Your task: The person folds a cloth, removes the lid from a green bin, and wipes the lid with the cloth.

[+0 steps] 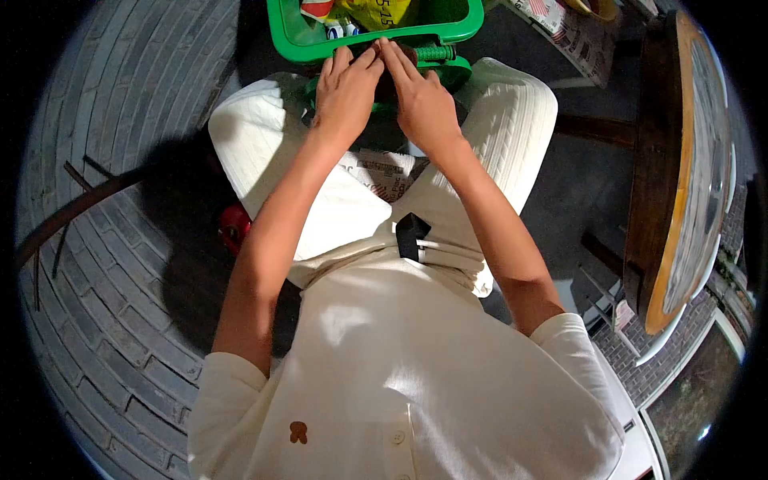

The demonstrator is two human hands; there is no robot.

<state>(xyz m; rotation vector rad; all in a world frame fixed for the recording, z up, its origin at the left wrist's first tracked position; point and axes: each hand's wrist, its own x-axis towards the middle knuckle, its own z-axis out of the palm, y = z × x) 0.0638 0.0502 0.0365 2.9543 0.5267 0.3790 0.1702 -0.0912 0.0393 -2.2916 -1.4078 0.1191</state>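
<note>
My left hand (348, 92) and my right hand (420, 104) meet fingertip to fingertip between my knees, just at the near side of a green plastic bin (300, 53). Their fingers are bent and close together over a dark reddish-brown thing, mostly hidden by the hands, so its kind cannot be made out. Close to my right fingers is a green ridged grip (434, 54). Under it a rounded green part (458, 74) shows. Inside the bin lie a yellow printed bag (380, 13) and small white-and-blue items (342, 30).
Printed paper or cloth (380, 172) shows between my legs. A wooden table with a rounded edge (668, 200) stands at the right. Further back right is a stool with a printed cover (572, 36). A red object (234, 226) sits by my left leg, beside grey brickwork (128, 264).
</note>
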